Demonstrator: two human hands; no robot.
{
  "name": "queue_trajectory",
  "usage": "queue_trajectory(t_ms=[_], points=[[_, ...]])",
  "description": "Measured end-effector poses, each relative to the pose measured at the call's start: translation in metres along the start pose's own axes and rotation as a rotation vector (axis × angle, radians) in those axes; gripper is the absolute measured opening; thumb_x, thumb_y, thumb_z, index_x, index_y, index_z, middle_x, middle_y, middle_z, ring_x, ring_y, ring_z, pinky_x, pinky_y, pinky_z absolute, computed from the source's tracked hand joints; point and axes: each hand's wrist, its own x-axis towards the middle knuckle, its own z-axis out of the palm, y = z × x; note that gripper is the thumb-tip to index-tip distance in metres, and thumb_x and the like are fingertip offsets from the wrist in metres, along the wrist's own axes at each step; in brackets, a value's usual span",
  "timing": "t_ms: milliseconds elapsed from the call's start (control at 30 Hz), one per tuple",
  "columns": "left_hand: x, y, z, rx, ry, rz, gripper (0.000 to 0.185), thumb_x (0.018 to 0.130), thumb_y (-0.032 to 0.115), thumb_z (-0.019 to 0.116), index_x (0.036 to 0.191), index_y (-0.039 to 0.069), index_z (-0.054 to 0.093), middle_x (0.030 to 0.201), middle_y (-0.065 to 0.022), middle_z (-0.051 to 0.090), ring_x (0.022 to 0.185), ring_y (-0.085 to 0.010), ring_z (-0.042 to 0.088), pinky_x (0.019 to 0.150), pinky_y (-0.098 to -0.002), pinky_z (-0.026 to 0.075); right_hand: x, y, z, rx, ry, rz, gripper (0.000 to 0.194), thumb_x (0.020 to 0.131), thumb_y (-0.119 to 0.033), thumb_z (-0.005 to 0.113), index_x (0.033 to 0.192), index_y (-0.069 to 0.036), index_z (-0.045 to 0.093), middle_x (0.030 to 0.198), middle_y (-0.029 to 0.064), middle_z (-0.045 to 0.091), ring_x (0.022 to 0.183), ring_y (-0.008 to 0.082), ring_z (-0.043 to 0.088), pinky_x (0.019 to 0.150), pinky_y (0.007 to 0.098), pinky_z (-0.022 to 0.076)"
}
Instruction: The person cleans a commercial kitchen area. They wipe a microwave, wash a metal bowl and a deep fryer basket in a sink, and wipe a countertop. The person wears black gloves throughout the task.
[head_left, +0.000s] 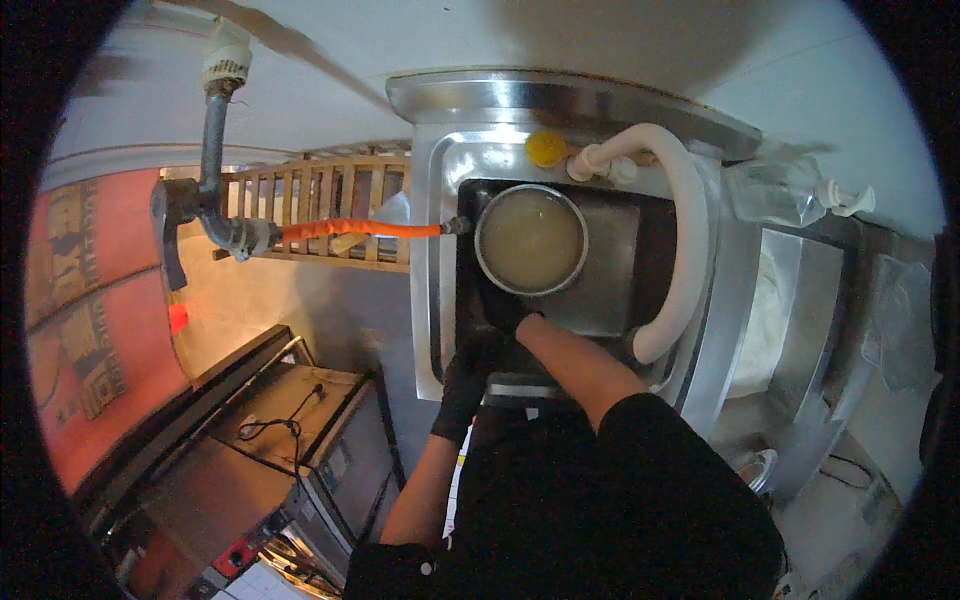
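Observation:
A round metal pot (531, 240) of cloudy, yellowish liquid stands in the left part of a stainless steel sink (442, 300). My right hand (508, 309), in a black glove, is at the pot's near side; its fingers are lost in the dark there. My left hand (463, 386), also black-gloved, reaches over the sink's near left edge; its fingers are too dark to make out. An orange hose (367, 228) with a metal end points at the pot's left side. A thick white hose (688, 225) arches over the sink's right side, its end low at the right.
A yellow scouring pad or sponge (546, 149) lies on the sink's back ledge. At the right are a clear pump bottle (780, 191) and a steel basin (806, 315). Left stand a wooden slatted rack (322, 180) and a metal appliance (352, 427) with a black cable on top.

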Motion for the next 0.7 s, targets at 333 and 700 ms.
queue_trajectory(t_ms=[333,700], points=[[0.005,0.005,-0.001,-0.051,-0.048,0.153,0.02,0.09,0.015,0.054,0.105,0.003,0.058,0.098,-0.0101,0.063,0.09,-0.0182,0.058,0.082,-0.0325,0.047,-0.15,0.049,-0.066,-0.276,-0.153,0.052,0.035,0.088,-0.016,0.047,0.121,-0.006,0.051,0.128,0.0183,0.047,0.116,0.0322,0.047,0.099,0.0404,0.0369],[0.007,0.013,0.002,0.216,-0.073,0.259,0.02,0.09,0.015,0.054,0.104,0.002,0.058,0.097,-0.01,0.063,0.09,-0.0194,0.059,0.081,-0.032,0.046,-0.198,0.025,-0.148,-0.601,-0.345,0.398,0.032,0.086,-0.02,0.048,0.113,-0.005,0.055,0.12,0.0184,0.052,0.107,0.0335,0.052,0.094,0.0404,0.0404]])
